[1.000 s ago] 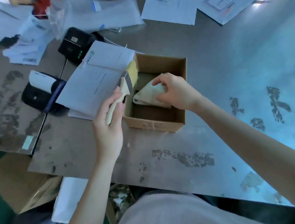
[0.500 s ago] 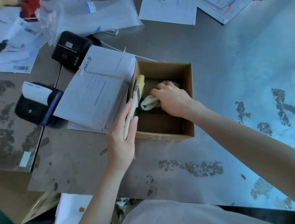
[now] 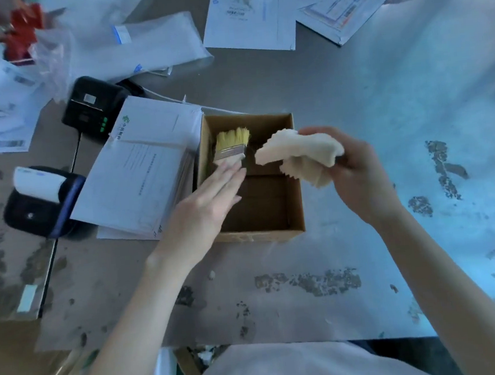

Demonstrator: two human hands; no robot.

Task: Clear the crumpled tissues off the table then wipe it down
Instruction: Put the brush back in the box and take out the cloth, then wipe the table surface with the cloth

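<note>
The right hand (image 3: 356,175) grips a crumpled cream cloth (image 3: 300,155) above the open brown cardboard box (image 3: 294,177) on the stained grey table (image 3: 351,88) — the left hand (image 3: 202,203), fingers straight, touches a yellow-bristled paintbrush (image 3: 232,146) inside it

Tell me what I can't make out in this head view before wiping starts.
- Brush handle: covered by the left hand.
- Cloth: its far part is wrapped in the right hand.
- Papers: print too small.
- Red item, top left: blurred, cut by the edge.
</note>
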